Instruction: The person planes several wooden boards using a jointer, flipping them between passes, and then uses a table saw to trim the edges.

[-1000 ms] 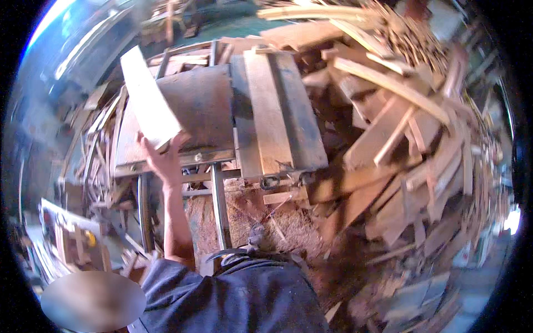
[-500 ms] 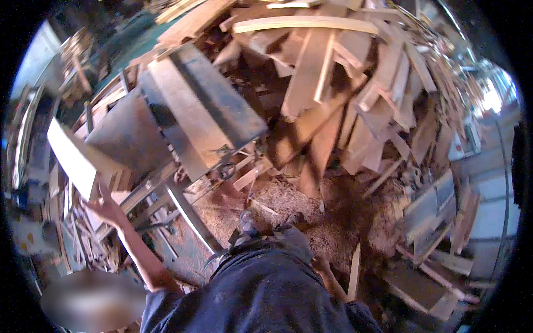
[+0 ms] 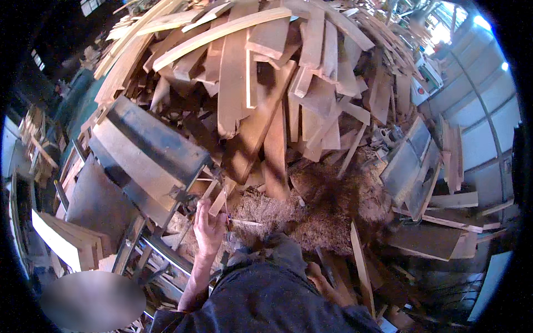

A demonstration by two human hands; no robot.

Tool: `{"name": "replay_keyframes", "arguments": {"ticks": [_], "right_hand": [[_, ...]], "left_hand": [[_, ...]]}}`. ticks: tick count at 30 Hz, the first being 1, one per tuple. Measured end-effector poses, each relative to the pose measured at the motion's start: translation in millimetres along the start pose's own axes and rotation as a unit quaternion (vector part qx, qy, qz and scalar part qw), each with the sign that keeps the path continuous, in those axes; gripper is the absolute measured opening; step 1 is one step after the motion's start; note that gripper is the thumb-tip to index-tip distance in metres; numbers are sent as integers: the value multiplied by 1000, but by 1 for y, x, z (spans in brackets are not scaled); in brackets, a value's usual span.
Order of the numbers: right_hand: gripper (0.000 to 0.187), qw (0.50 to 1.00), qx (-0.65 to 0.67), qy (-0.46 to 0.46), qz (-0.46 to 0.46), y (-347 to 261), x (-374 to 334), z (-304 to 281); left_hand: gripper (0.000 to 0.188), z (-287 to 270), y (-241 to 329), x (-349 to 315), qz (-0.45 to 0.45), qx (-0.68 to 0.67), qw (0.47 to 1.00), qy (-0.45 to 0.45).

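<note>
My left hand [image 3: 207, 228] is held up in front of my body, fingers pointing forward and apart, with nothing seen in it. It is close to the front corner of a dark metal woodworking machine [image 3: 161, 139], where its handwheel is hidden or blurred. A long light board [image 3: 136, 161] lies along the machine's bed. My right hand [image 3: 315, 273] hangs low beside my right hip; its fingers are mostly hidden. Near it, a narrow pale strip of wood [image 3: 362, 266] stands at a slant.
Ahead rises a large heap of loose boards [image 3: 233, 72]. Wood shavings [image 3: 261, 208] cover the floor before my feet. A stack of pale boards [image 3: 69, 238] sits at the left, past a metal sheet [image 3: 102, 191]. At the right stands a grey metal-topped piece [image 3: 408, 161].
My left hand has left the stack of pale boards and moved right to the machine's front corner. My view has turned right. My right hand stays by my hip.
</note>
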State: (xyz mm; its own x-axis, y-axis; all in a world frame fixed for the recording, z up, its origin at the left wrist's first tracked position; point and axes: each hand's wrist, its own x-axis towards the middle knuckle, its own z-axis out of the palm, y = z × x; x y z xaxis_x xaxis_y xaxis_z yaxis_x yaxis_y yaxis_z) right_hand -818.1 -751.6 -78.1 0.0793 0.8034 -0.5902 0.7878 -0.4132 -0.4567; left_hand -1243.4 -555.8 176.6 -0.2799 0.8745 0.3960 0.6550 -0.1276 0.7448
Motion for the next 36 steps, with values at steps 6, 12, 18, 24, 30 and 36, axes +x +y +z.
{"name": "replay_keyframes", "arguments": {"ticks": [6, 12, 18, 24, 30, 36], "right_hand": [[21, 996, -62, -47, -34, 83, -1, 27], [25, 991, -5, -129, 31, 52, 27, -26], [43, 985, 132, 34, 106, 97, 50, -84], [30, 966, 152, 127, 165, 89, 53, -129], [30, 983, 60, 73, 159, 58, -4, -122], [30, 969, 94, 76, 218, 2, 19, -131]], "left_hand": [[47, 46, 17, 13, -65, -8, 994, -92], [47, 91, 32, -3, -82, 31, 984, -153], [46, 186, 79, 16, -137, -95, 953, -251], [45, 275, 109, 98, -58, -128, 935, -326], [46, 430, 79, 224, -30, -198, 935, -292], [60, 570, 19, 391, -107, -161, 958, -214]]}}
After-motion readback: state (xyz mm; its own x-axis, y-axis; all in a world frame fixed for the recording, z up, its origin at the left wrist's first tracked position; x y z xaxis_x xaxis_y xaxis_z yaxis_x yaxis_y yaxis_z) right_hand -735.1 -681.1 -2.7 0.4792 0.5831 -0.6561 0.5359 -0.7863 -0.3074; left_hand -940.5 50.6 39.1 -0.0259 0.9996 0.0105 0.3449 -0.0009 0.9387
